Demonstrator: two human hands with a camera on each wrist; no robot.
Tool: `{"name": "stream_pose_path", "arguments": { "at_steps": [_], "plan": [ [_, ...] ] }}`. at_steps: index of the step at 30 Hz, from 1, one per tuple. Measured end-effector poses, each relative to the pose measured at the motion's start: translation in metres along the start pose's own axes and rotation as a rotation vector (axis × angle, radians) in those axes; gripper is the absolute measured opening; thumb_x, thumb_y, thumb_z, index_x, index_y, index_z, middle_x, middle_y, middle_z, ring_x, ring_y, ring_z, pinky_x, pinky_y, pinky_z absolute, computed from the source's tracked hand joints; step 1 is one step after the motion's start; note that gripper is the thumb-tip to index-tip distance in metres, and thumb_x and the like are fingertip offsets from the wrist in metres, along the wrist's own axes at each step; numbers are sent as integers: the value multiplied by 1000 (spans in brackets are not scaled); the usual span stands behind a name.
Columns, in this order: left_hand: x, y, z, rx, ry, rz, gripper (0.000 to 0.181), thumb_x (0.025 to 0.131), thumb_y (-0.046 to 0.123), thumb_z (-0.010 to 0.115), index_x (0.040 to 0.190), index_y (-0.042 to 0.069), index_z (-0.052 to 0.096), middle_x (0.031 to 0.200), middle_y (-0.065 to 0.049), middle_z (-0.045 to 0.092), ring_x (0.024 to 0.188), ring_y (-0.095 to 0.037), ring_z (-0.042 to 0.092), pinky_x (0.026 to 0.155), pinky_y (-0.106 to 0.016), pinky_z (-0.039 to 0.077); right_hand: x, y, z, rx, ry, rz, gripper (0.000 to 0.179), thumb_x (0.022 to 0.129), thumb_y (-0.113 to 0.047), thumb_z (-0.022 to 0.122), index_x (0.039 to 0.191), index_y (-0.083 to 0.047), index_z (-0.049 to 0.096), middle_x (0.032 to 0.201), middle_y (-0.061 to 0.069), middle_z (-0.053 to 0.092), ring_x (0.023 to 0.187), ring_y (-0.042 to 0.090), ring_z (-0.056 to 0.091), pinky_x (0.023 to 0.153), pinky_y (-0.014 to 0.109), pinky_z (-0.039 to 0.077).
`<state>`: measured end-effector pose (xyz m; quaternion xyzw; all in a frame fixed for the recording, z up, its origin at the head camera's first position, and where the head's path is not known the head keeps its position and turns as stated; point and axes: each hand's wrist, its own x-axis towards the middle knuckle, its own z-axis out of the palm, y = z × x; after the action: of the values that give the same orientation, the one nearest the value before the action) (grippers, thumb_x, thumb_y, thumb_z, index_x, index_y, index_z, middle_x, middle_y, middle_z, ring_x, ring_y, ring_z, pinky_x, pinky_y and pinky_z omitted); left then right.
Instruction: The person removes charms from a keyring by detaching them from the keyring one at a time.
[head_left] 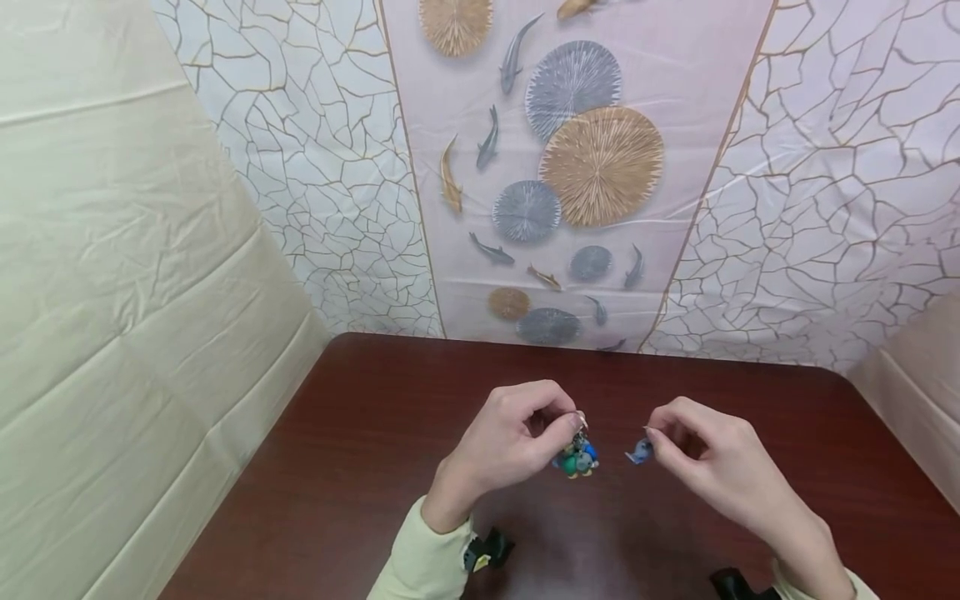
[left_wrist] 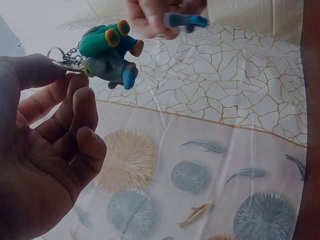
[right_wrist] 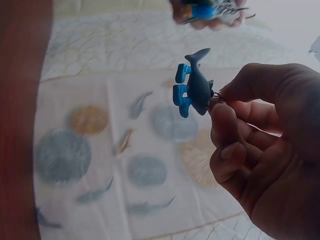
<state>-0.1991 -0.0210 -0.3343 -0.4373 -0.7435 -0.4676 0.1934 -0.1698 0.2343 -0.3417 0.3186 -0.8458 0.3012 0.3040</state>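
Between thumb and forefinger, my left hand (head_left: 517,433) pinches a metal key ring (left_wrist: 65,66). From its chains hangs a cluster of small figure charms (left_wrist: 107,55) in green, blue and grey, with orange feet. My right hand (head_left: 712,458) is level with it, a short way to the right. It pinches the small metal link of a grey-blue shark charm (right_wrist: 197,87) with bright blue feet. The shark charm is apart from the cluster. Both hands are held above the table.
Under the hands is a dark reddish-brown table (head_left: 360,442). Behind it hangs a patterned cloth (head_left: 480,292) with fish and round leaf prints, and a cream cloth (head_left: 150,333) drapes down the left side. Dark straps sit at both wrists.
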Motion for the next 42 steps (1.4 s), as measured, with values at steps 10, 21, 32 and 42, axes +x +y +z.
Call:
{"name": "stream_pose_path", "arguments": {
  "at_steps": [10,21,32,42],
  "plan": [
    [1,1,2,18,-36,-33,11,90,8,61,83,17,65,74,10,63,64,9,52,56,-13,48,-21,35,-7,-49,-5,91,37,70,9,73,84,-22,61,69,-20,56,59,-12,47,54,9,38],
    [-2,0,-3,43,-77,-65,10,90,10,61,85,17,65,74,11,63,65,8,51,58,-9,45,-55,85,-7,-119,-68,227,30,72,3,73,80,-23,60,63,-22,52,56,-8,45,53,11,34],
    [0,-1,-4,79,-96,-54,8,91,13,61,88,18,66,77,12,64,66,9,50,60,-7,44,-93,125,-12,-191,-211,369,22,77,-3,71,79,-20,59,59,-22,51,53,-9,44,50,18,33],
    [-1,0,-4,67,-90,-54,8,91,13,61,87,18,66,76,12,64,66,8,50,60,-8,45,-109,151,-7,-173,-334,479,12,82,-6,68,81,-14,60,58,-15,54,49,-5,46,50,21,36]
  ]
}}
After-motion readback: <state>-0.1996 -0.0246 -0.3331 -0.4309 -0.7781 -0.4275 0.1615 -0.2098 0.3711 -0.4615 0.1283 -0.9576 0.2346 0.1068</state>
